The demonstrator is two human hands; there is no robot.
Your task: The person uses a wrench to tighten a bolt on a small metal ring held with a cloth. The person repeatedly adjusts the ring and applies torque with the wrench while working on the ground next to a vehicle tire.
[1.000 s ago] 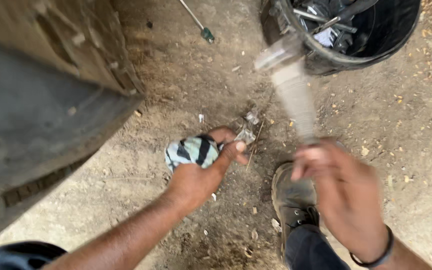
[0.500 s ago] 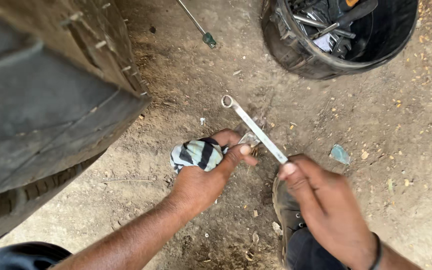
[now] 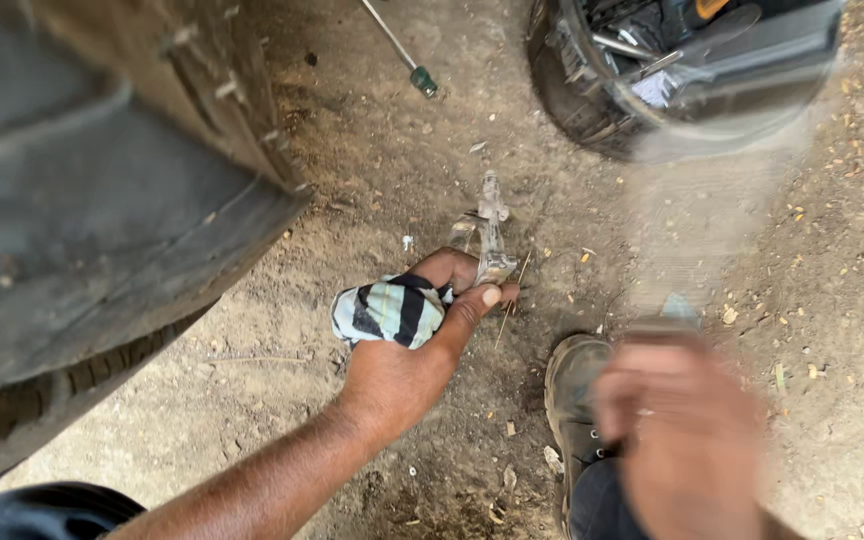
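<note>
Striped rag point(image 3: 389, 311) and metal part point(image 3: 493, 232) in left hand point(image 3: 407, 365); right hand point(image 3: 677, 440) apart.

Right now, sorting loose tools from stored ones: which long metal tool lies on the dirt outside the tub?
The green-handled screwdriver, lying alone on the dirt at the top, left of the black tub; the other long tools sit inside that tub.

My left hand point(image 3: 407, 365) rests on the dirt ground point(image 3: 372, 200), its fingers point(image 3: 472, 305) on a small metal part point(image 3: 492, 235) at twelve o'clock, a striped cloth point(image 3: 387, 310) beneath. A big rubber tyre point(image 3: 82, 230) lies at nine, a black tool bucket point(image 3: 602, 110) at two, a green-handled screwdriver point(image 3: 402, 55) between them, my boot point(image 3: 572, 385) at five.
</note>
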